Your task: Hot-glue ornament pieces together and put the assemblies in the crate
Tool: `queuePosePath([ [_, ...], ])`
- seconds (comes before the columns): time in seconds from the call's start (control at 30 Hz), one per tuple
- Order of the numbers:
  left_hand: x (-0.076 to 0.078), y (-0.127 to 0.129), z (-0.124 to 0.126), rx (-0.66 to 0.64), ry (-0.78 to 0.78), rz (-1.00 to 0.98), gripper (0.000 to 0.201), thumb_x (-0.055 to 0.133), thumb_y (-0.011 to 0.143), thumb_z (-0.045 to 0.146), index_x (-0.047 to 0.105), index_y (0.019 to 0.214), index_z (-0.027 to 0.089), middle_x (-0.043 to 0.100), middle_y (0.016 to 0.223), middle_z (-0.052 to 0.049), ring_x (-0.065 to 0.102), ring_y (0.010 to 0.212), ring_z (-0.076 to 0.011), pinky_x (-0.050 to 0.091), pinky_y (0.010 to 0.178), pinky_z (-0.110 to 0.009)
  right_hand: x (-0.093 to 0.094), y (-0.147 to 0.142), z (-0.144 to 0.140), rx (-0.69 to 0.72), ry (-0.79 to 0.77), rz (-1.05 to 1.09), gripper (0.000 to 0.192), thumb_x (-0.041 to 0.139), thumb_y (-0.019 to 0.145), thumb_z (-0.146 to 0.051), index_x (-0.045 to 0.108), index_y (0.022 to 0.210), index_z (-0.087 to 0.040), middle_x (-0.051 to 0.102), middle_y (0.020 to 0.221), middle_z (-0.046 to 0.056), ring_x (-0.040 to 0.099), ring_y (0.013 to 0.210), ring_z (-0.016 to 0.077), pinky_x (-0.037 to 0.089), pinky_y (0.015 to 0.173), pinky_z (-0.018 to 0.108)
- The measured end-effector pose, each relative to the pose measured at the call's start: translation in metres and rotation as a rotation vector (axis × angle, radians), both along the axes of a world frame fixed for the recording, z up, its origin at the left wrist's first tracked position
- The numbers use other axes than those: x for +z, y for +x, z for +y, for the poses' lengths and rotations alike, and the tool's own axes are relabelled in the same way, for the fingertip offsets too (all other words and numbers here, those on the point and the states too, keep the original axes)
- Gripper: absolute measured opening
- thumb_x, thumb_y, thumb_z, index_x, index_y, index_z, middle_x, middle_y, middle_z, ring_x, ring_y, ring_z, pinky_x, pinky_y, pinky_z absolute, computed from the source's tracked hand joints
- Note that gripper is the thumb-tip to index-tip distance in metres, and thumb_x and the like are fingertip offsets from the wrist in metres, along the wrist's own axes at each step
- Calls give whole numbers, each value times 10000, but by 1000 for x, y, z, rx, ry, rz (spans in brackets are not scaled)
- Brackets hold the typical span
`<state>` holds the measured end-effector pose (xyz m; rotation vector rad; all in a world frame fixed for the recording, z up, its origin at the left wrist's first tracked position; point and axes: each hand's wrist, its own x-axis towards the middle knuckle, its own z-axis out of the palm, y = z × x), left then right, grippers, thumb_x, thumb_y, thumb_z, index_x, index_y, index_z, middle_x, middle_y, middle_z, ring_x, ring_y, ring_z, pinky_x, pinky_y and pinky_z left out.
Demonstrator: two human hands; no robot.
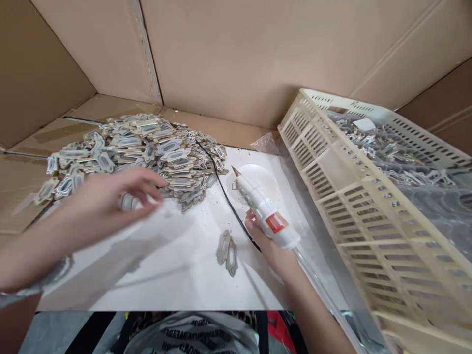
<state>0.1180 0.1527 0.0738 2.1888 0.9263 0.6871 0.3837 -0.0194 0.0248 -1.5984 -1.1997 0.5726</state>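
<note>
A white hot glue gun point(263, 206) with a brass nozzle and an orange label is gripped in my right hand point(267, 246). Its nozzle points up and left over a white round plate point(261, 182), and a clear glue stick trails from its rear. My left hand point(127, 194), blurred by motion, hovers at the front of a heap of flat grey-and-tan frame-shaped pieces point(147, 142). Its thumb and fingers are apart, and I see nothing held between them. Two similar frame-shaped pieces point(226, 253) lie together on the white board point(177, 275) between my hands.
A cream slatted plastic crate point(332, 182) stands on the right, holding bagged metal-looking pieces point(391, 147). A black cable point(224, 191) crosses the board from the heap towards my right hand. Cardboard walls point(228, 59) enclose the back and sides. A small clear plastic bag point(265, 143) lies near the crate.
</note>
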Motion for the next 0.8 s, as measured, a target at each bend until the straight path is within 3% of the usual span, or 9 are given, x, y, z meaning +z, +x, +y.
queuePosePath([
  [0.03,-1,14,-13,-240,76,103,277,764,749,375,707,1004,283,731,850,22,685,744,-183,478,631,-223,0,0,1,-25,4,7,182,647,851,-375,589,757,-231,564,749,20,589,744,191,460,589,287],
  [0.1,-7,41,-34,-501,162,221,327,612,851,218,646,1167,297,725,1063,-18,699,921,-196,515,759,-257,0,1,2,-69,11,24,179,635,840,-372,581,748,-228,551,730,9,578,707,177,451,579,282],
  [0.23,-28,74,-50,-723,220,291,605,602,791,83,483,1360,252,610,1349,-89,550,1294,-258,434,1091,-388,-1,2,4,-85,7,58,215,623,840,-401,571,738,-220,534,712,-2,566,677,164,443,581,282],
  [0.33,-42,81,-52,-773,219,296,723,526,765,23,380,1437,246,571,1412,-97,469,1388,-258,311,1202,-479,-1,3,4,-87,4,67,235,630,837,-423,571,736,-219,531,718,2,564,696,169,440,583,282],
  [0.5,-58,80,-56,-807,209,333,659,498,840,73,346,1454,258,581,1408,-100,451,1403,-261,292,1196,-534,1,0,4,-72,-9,88,267,632,847,-435,544,717,-219,527,719,3,537,692,160,438,582,279],
  [0.6,-65,77,-55,-776,266,296,599,556,888,138,366,1442,263,614,1358,-101,511,1334,-278,344,1154,-516,2,-1,4,-61,-15,101,272,632,844,-435,534,714,-217,523,724,4,527,689,156,431,580,279],
  [0.8,-73,73,-51,-682,377,199,414,555,957,232,475,1363,251,665,1149,-106,630,1043,-264,515,884,-395,2,1,5,-64,13,199,216,649,843,-399,580,789,-202,565,739,2,553,683,151,431,600,285],
])
